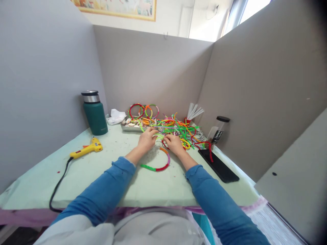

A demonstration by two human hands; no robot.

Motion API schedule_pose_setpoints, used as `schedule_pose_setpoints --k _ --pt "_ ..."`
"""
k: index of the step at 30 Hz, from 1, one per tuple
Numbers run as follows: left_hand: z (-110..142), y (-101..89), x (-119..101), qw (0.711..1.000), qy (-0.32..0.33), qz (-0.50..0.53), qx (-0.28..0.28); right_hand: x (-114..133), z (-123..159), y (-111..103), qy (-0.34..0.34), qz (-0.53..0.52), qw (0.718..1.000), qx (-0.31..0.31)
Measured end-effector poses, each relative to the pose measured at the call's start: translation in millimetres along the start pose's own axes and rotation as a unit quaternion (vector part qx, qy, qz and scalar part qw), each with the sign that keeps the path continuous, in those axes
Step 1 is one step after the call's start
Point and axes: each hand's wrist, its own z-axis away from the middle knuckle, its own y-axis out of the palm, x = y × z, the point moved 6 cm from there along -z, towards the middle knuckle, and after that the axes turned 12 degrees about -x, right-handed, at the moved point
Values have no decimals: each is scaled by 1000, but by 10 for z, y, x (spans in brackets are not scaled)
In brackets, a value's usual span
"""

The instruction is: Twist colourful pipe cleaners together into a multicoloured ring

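Teal bottle (95,118) (its mark (102,130) unreadable to me), my left hand (148,139), right hand (174,143), both grips pinching a fuzzy lime stem (159,136), curved multicolour band (166,165) nearby

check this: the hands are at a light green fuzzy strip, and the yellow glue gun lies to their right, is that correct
Not quite: the head view shows the yellow glue gun lying to their left, not their right. The left hand and right hand are indeed at a light green fuzzy strip.

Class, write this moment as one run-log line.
left hand: at green stem; right hand: likewise; curved band: on table; glue gun: on table, left
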Motion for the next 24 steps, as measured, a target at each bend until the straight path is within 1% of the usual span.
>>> schedule_pose_setpoints --k 2,5,7,8,9,10,12,13,14,15,17,19,21,24 --pt "-17 -54 -11 1000 -11 3 -28 -93 -14 -1 55 -18 998 -5" --pt "-45 -146 -33 998 -37 -5 -59 -202 -16 28 134 -90 987 7" --pt "-61 -214 -40 995 -55 -11 -88 -269 -1 42 202 -157 967 8" --pt "-64 -217 -44 995 -58 -10 -83 -295 12 47 237 -194 952 8" --pt "-62 -189 -45 997 -56 -9 -58 -312 26 55 267 -231 935 10" --pt "-50 -128 -42 998 -53 -6 -13 -317 38 62 289 -266 919 14" --pt "18 55 -15 992 -44 -4 117 -308 53 72 312 -318 895 23" --pt "65 139 12 984 -44 -7 174 -301 56 76 316 -334 888 27" --pt "106 205 35 976 -38 -9 215 -294 59 81 317 -343 884 31" --pt "136 253 58 970 -32 -9 240 -289 61 89 317 -348 882 35" --pt "181 324 74 961 -10 5 275 -280 64 116 313 -354 880 47" --pt "198 353 83 958 0 11 286 -269 68 149 310 -363 877 62" --pt "194 349 86 960 -5 10 280 -251 71 174 305 -374 873 74" --pt "172 312 70 965 -31 19 260 -206 79 182 297 -394 865 87"
